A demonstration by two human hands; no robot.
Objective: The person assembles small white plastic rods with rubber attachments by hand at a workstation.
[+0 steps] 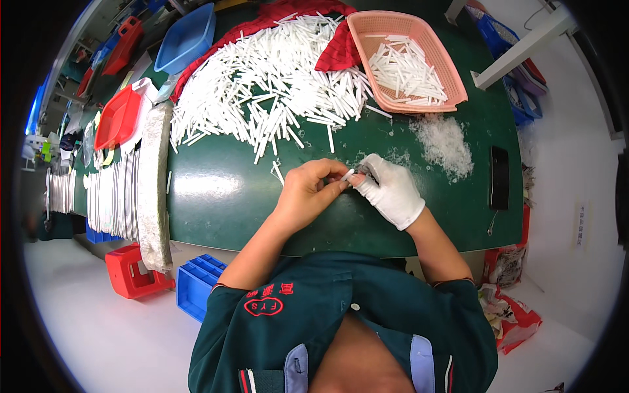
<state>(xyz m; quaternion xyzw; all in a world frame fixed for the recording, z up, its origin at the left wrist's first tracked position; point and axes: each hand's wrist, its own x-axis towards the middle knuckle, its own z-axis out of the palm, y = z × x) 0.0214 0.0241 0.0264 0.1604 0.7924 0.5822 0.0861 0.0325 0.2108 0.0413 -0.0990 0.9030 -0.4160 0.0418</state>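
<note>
My bare left hand (309, 195) pinches a short white plastic stick (348, 175) between thumb and fingertips, above the green table. Close against it, my right hand (396, 192) wears a white glove, with the thumb tip uncovered. Its fingers are closed at the stick's other side; what they grip, if anything, is too small to make out. A large heap of similar white sticks (282, 72) spreads over the table beyond my hands. One loose stick (278, 173) lies just left of my left hand. More sticks fill part of a pink plastic basket (453, 78) at the far right.
Thin white shavings (445, 145) lie below the basket. A black phone-like slab (498, 178) rests near the right edge. Red cloth (338, 51) lies among the sticks. At left are a blue basin (187, 39), a red tray (118, 118) and a pale upright slab (154, 190).
</note>
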